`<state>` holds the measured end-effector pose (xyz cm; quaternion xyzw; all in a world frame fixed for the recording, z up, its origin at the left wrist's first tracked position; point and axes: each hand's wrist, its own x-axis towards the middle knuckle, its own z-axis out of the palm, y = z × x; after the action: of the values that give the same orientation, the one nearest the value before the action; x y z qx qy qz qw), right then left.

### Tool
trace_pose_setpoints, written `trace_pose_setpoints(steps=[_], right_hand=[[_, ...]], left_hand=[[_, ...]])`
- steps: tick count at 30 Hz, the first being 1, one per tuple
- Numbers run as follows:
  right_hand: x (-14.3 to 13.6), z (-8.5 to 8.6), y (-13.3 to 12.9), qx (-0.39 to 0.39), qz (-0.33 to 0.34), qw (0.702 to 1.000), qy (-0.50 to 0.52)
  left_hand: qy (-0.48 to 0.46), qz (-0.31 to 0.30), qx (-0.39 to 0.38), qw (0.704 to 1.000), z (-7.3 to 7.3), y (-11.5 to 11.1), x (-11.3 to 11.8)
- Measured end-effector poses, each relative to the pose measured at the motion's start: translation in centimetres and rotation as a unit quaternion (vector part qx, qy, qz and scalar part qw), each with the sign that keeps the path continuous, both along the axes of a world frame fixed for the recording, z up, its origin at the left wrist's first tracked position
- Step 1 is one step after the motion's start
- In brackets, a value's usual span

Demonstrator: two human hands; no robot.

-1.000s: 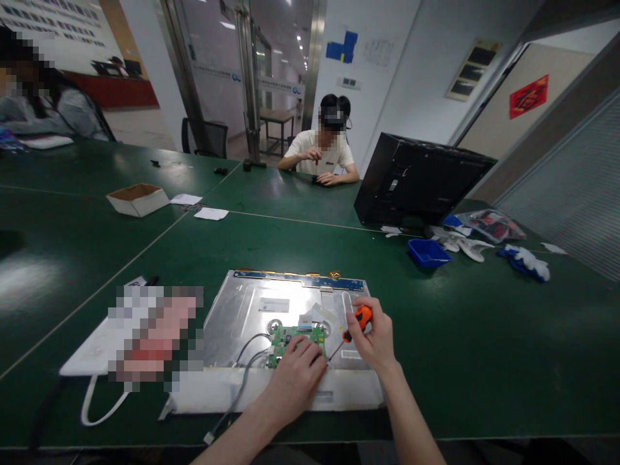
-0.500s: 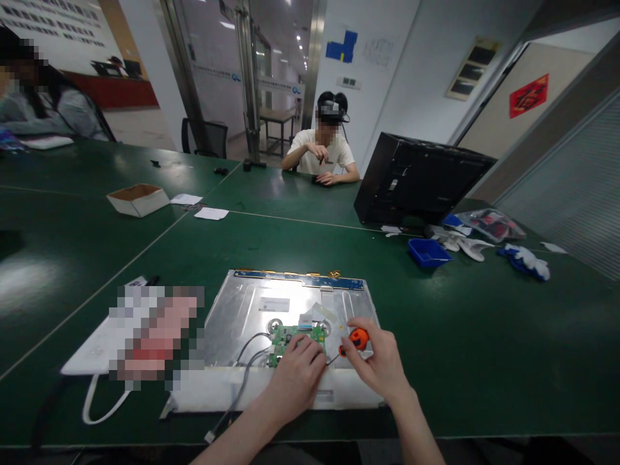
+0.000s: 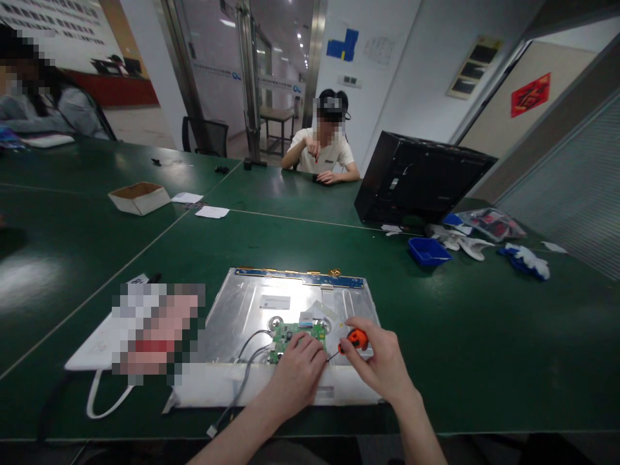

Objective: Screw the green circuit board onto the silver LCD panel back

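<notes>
A flat metal display panel [image 3: 247, 318] lies back side up on the table in front of me. On its lower middle sits a green circuit board [image 3: 279, 334] with wires plugged in at its left side. My left hand [image 3: 303, 365] bends its fingers over the board's right part, holding it against the panel; its fingertips are partly hidden. In my right hand [image 3: 380, 358] is a screwdriver [image 3: 357, 340] with an orange and black handle, gripped between thumb and fingers. Its thin shaft slants down left to the board's lower right corner, beside my left hand. The tip is too small to make out.
Left of the panel lies a white bag [image 3: 99, 342], partly blurred out. A black monitor [image 3: 421, 184], a blue tray [image 3: 429, 252] and gloves [image 3: 526, 261] are at the right. An open box [image 3: 140, 199] stands far left. A co-worker [image 3: 327, 145] sits opposite.
Both hands stay nearly in place, with the screwdriver still at the board's corner. The screwdriver handle has turned slightly in my right hand. The view has shifted a little.
</notes>
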<state>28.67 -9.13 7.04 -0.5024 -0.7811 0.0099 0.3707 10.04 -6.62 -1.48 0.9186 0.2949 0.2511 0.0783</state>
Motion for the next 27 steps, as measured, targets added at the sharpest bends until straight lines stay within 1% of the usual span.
trace_pose_setpoints(steps=[7, 11, 27], right_hand=[[0.08, 0.19, -0.39, 0.025, -0.019, 0.999, 0.014], [-0.1, 0.44, -0.36, 0.026, -0.017, 0.999, 0.013], [-0.38, 0.09, -0.44, 0.033, -0.01, 0.999, 0.002]], left_hand=[[-0.002, 0.0, -0.014, 1.0, 0.46, -0.05, -0.02], [-0.001, 0.002, -0.031, 1.0, 0.69, -0.11, -0.06], [-0.008, -0.001, -0.04, 0.999, 0.77, -0.1, -0.14]])
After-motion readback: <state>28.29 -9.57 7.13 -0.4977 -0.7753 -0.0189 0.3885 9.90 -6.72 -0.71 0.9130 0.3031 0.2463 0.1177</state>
